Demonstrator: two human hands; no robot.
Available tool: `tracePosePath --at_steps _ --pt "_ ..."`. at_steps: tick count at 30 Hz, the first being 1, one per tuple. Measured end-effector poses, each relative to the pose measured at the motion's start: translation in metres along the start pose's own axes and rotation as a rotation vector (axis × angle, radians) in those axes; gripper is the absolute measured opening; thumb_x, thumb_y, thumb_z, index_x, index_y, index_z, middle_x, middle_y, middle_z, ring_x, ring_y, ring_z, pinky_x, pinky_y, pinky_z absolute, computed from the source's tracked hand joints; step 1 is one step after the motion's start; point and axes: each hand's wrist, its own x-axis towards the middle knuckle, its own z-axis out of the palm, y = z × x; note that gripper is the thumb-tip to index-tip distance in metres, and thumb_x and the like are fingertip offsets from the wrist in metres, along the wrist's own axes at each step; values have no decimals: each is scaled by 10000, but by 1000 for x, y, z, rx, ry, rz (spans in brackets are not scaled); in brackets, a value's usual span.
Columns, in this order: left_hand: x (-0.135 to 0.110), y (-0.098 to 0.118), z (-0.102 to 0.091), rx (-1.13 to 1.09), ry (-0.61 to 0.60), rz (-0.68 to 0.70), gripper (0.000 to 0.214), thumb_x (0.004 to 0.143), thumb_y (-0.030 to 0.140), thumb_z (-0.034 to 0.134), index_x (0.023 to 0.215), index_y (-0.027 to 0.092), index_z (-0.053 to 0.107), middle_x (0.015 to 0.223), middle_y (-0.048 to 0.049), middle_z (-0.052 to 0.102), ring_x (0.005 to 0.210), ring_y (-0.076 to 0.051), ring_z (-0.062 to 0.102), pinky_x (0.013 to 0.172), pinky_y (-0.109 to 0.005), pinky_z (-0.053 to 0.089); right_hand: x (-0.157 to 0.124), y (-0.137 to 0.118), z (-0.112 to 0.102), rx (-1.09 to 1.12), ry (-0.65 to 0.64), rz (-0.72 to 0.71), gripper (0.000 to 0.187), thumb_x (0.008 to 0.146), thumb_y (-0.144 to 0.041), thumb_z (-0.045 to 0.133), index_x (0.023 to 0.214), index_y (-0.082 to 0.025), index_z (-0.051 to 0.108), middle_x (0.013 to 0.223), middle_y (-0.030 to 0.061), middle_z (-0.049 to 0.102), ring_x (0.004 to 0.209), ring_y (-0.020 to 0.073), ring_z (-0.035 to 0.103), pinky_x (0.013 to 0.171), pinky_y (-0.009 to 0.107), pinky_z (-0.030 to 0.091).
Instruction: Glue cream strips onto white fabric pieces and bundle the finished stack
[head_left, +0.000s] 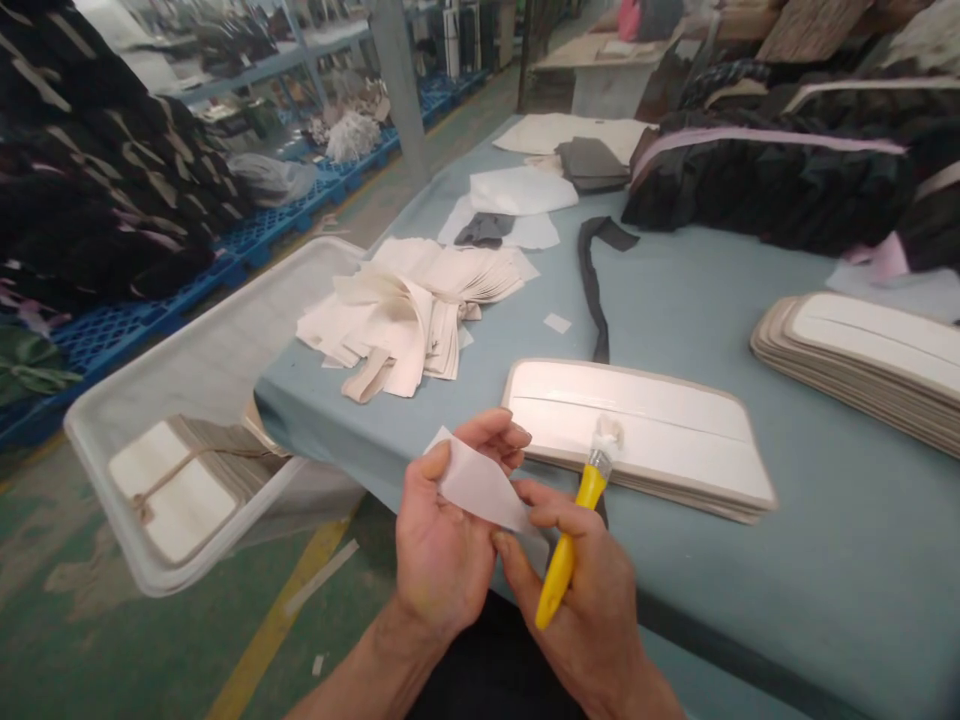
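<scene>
A small white sheet point(480, 487) lies across the palm of my left hand point(450, 545), the thumb pressing on its left end. My right hand point(592, 590) pinches the sheet's right end between thumb and finger. Tucked in that same hand is a paintbrush point(568, 560) with a yellow handle, its bristles pointing away from me. The bristles show whitish over a stack of white panels with beige edges point(675, 425); whether they touch the top panel I cannot tell. A dark strip point(592, 290) runs behind the stack.
Cream fabric pieces point(405, 310) are heaped at the table's left edge. A white plastic bin point(202, 310) beside the table holds a tied bundle of panels point(176, 490). Another panel stack point(862, 360) is at right, with black bundled goods point(765, 180) behind.
</scene>
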Motion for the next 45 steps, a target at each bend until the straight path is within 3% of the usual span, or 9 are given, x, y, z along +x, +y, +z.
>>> tracePosePath --at_steps 4,8,11,15,21,24,28,36,45 --pt "-7 -3 -1 112 -145 45 497 1021 471 386 1112 286 838 1186 -43 798 1220 -215 691 1140 -375 525 -2 -3 -12 112 52 -25 245 933 -222 684 1056 -276 479 1059 75 779 951 251 798 783 371 655" --pt "-11 3 -4 448 -390 164 529 1046 424 323 1187 323 822 1449 -18 679 1467 -293 516 1270 -499 410 -1 -7 -23 212 54 -28 303 999 -474 653 1110 -262 466 1118 107 727 1023 278 752 831 423 620" --pt "-14 8 -6 783 -520 231 554 1059 451 282 1245 358 795 1584 11 561 1603 -328 313 1363 -572 191 1 -9 -23 270 129 34 331 1031 -556 601 1095 -262 463 1065 79 678 999 246 712 825 382 586" --pt "-14 4 -13 984 -583 392 539 1092 483 241 1399 420 679 1670 36 450 1643 -310 202 1362 -594 141 2 -13 -17 408 178 81 165 1032 -356 605 1034 -279 459 889 0 623 790 179 661 692 297 545" --pt "-10 -16 -27 1106 -457 625 464 1112 394 319 1488 339 585 1498 -75 565 1399 -257 508 1219 -474 395 4 -9 -25 249 128 111 249 933 -75 609 994 -279 481 808 -38 622 600 123 606 519 220 465" --pt "-5 -19 -31 1177 -336 688 345 1092 268 417 1297 257 693 1177 -66 707 1104 -196 645 1003 -353 502 13 3 -34 141 3 65 240 951 -82 611 1002 -282 488 788 -48 647 599 118 639 551 209 508" --pt "12 -15 -35 1146 -193 669 267 1076 204 465 1050 227 730 848 5 702 788 -134 637 753 -275 496 36 21 -43 -33 -155 54 191 988 -129 604 999 -288 499 794 -50 689 641 123 696 604 197 536" --pt "65 -9 -51 1454 -99 866 104 1001 158 618 1060 187 699 909 -34 758 857 -191 666 821 -339 516 101 47 -43 -183 -384 75 151 965 -198 631 914 -286 519 610 -109 606 431 104 555 449 189 407" --pt "79 -14 -55 1508 -98 779 171 993 159 637 1158 185 672 956 -38 744 928 -235 645 867 -394 488 133 70 -31 -322 -517 95 110 925 -260 639 896 -275 534 599 -82 587 429 125 523 427 210 350"
